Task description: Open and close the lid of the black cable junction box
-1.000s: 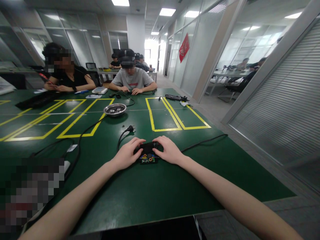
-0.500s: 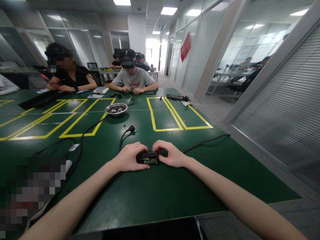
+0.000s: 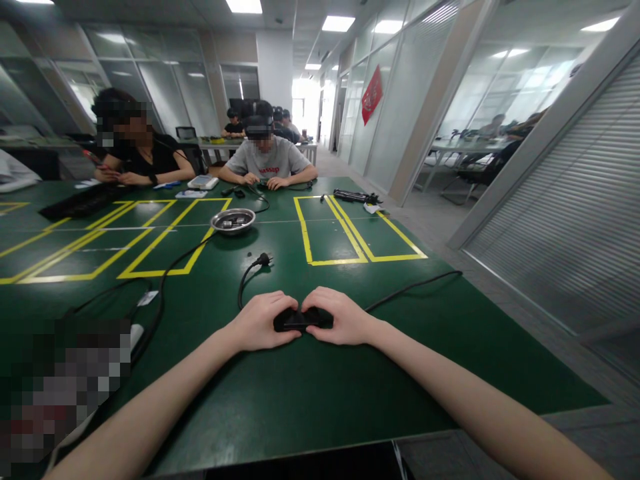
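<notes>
Both hands grip a black power adapter (image 3: 296,323) low over the green table (image 3: 300,393), in front of me. My left hand (image 3: 257,321) closes around its left end, with the thumb along the near side. My right hand (image 3: 347,319) holds the right end in the same way, and the fingertips of both hands almost meet on top. The casing looks closed, with no circuit board showing. A black cord (image 3: 415,288) runs out past my right hand. Behind my left hand lies a black mains plug (image 3: 263,261) on its cord.
A steel bowl (image 3: 215,222) with metal parts stands beyond the plug. Yellow tape rectangles (image 3: 337,261) mark the table. A folded black tripod (image 3: 355,196) lies farther back. Two people sit opposite, near a black tray (image 3: 80,202). A blurred-out pale object (image 3: 75,387) lies at left.
The adapter's visible circuit board is now covered by black casing. My right hand has shifted slightly left over the top, and its fingers have come closer to my left hand.
</notes>
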### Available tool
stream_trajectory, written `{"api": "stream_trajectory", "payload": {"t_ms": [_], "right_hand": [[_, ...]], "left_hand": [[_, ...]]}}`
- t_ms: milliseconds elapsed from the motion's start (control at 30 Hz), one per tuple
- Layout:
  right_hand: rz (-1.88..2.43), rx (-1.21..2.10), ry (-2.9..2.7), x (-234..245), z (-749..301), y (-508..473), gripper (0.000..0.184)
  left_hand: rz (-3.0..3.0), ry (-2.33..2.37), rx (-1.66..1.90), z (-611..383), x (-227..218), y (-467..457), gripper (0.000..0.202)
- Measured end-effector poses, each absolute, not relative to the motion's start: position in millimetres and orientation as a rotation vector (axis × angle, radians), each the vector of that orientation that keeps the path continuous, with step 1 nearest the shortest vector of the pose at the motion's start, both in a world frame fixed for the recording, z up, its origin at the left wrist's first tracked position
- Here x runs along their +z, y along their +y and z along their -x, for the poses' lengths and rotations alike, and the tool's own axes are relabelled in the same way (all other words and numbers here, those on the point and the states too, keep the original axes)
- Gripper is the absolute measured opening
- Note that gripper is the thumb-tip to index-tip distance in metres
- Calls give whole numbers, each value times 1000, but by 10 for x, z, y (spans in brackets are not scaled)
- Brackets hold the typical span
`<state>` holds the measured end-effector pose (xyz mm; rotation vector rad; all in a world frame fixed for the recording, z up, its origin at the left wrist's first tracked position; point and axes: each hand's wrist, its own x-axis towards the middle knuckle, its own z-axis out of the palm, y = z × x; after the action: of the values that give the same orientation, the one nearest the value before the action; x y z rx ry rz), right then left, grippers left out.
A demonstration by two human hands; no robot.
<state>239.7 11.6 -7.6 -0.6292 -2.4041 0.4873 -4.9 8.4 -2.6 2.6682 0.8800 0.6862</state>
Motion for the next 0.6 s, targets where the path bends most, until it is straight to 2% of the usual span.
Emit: {"api": "stream_trajectory", "payload": {"t_ms": [200,433,600], "right_hand": [[706,419,-2562,-33,-2387,106,44],[815,250,-2688,-47,-2323,114,45],[793,189,-2702,-55,-2352,126,34]], "left_hand": [[-2669,898,644,30,12,78,20],[-2656,986,551,-23,19,56,27],[-2747,1008,496,-18,-16,102,16]]}}
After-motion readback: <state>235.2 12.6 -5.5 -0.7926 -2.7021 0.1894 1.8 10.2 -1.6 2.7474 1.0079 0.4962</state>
